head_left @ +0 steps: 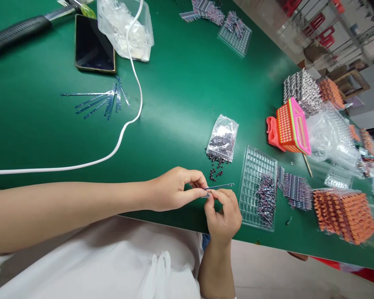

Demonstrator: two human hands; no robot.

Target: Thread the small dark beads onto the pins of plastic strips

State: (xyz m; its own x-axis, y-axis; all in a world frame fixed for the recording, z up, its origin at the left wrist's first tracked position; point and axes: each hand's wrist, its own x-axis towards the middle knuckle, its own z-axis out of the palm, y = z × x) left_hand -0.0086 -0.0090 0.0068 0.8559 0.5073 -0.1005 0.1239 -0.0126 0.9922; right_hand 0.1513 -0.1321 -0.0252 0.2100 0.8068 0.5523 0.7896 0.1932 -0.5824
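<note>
My left hand (174, 191) is closed in a pinch on a thin blue strip (222, 185), whose free end points right over the table's near edge. My right hand (224, 216) meets it fingertip to fingertip, thumb and forefinger pinched together; what sits between them is too small to make out. Just beyond the hands, small dark beads (216, 172) spill from a clear plastic bag (222, 139). Right of my right hand lies a clear compartment tray (251, 187) with a heap of thin dark pieces (266, 199) on it.
Similar blue strips (109, 99) fan out at left, near a phone (95, 45), a hammer (18, 33) and a clear tub (146, 45). A white cable (121, 137) crosses the table. At right stand an orange basket (288, 126) and stacked orange pieces (345, 216).
</note>
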